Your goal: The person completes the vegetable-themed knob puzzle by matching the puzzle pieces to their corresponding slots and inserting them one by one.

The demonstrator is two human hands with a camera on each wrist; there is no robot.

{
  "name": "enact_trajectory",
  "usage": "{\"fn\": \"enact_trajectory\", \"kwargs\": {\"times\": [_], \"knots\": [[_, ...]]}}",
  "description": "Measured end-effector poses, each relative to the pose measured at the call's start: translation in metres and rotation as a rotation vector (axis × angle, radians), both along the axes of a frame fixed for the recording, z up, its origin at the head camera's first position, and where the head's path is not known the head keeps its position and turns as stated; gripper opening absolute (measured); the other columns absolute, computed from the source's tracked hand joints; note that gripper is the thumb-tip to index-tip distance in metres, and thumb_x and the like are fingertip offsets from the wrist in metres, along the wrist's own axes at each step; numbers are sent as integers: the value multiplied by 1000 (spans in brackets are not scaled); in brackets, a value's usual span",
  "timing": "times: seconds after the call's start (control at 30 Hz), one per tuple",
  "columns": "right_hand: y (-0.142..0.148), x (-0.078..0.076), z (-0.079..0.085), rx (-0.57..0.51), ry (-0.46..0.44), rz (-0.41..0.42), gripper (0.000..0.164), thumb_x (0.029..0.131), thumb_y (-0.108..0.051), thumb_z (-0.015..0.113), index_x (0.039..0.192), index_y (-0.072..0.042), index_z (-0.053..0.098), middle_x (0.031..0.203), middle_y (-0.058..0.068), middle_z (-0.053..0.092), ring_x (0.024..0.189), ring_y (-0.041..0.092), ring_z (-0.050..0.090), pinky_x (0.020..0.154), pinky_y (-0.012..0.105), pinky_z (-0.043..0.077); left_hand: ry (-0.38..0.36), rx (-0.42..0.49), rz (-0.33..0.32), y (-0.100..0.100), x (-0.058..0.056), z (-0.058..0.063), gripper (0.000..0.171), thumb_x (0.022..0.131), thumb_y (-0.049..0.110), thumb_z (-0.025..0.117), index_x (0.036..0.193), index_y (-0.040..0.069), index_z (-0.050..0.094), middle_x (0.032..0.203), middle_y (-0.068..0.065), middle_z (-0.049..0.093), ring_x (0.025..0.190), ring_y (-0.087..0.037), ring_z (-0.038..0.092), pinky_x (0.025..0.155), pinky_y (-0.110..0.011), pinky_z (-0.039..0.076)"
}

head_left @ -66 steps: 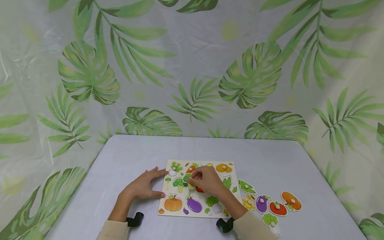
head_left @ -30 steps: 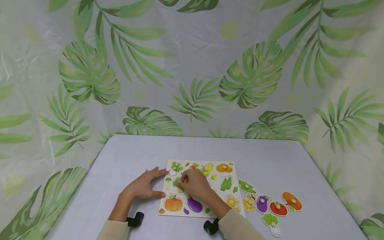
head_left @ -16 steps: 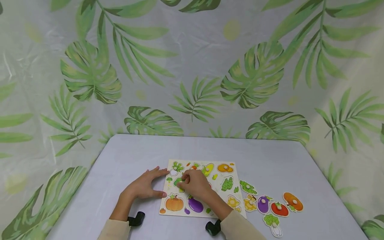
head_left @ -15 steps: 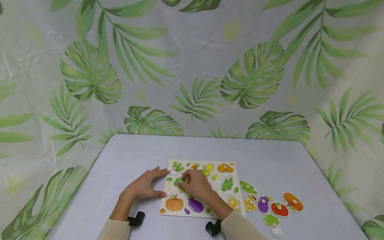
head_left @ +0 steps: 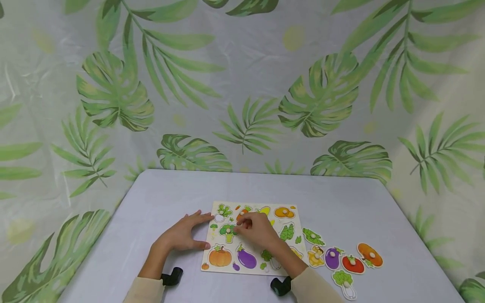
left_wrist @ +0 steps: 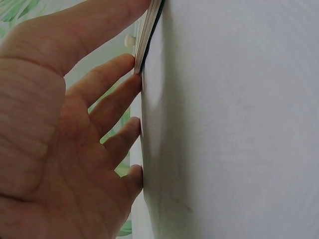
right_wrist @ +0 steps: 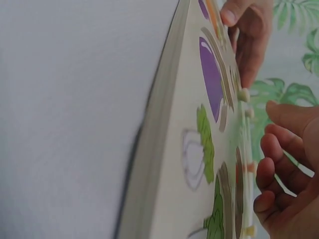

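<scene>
A wooden vegetable puzzle board (head_left: 251, 272) lies on the table. My left hand (head_left: 182, 233) rests at its left side, fingers spread; in the left wrist view the fingertips touch the board's edge (left_wrist: 147, 37). A knobbed broccoli piece (head_left: 229, 238) sits over the board's left middle, lined up with its printed place. Just right of it, my right hand (head_left: 259, 229) is above the board with loosely curled fingers. The right wrist view shows that right hand (right_wrist: 294, 164) with a gap between thumb and fingers and nothing in it. It covers the board's centre in the head view.
Loose knobbed pieces lie right of the board: green pods (head_left: 313, 236), a yellow piece (head_left: 315, 256), an eggplant (head_left: 332, 258), a tomato (head_left: 353, 264), a pumpkin (head_left: 369, 255) and a leafy cabbage (head_left: 344, 284). A leaf-print curtain (head_left: 257, 84) hangs behind the table.
My right hand carried the broccoli piece left onto its printed place, then let go and drew back to the right. My left hand stays at the board's edge.
</scene>
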State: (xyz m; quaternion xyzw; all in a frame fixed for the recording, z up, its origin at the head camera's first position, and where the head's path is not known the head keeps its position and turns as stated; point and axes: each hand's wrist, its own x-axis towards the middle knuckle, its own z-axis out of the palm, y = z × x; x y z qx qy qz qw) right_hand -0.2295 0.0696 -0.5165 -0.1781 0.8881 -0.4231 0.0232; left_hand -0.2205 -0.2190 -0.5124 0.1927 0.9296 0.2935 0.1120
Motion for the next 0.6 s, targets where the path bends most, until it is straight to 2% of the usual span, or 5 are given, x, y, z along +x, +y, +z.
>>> {"fn": "enact_trajectory", "kwargs": {"times": [0.17, 0.43, 0.6], "knots": [[9, 1, 1, -2, 6, 22, 11, 91, -30, 80, 93, -20, 77, 75, -10, 63, 63, 7, 52, 53, 20, 45, 4, -6, -2, 0, 0, -1, 85, 75, 47, 89, 151, 28, 54, 162, 0, 45, 158, -35, 25, 129, -62, 14], [21, 6, 8, 15, 65, 8, 6, 91, -27, 81, 92, -22, 78, 77, -11, 64, 69, 8, 54, 58, 20, 48, -2, 6, 6, 0, 0, -1, 86, 74, 45, 90, 151, 27, 54, 162, -1, 45, 158, -35, 25, 129, -62, 14], [33, 11, 12, 17, 25, -25, 5, 90, -29, 81, 90, -27, 77, 80, -12, 63, 78, 12, 55, 59, 21, 48, 25, 8, -19, -2, -1, -2, 87, 75, 45, 89, 151, 25, 53, 161, -1, 47, 157, -36, 26, 129, -62, 15]]}}
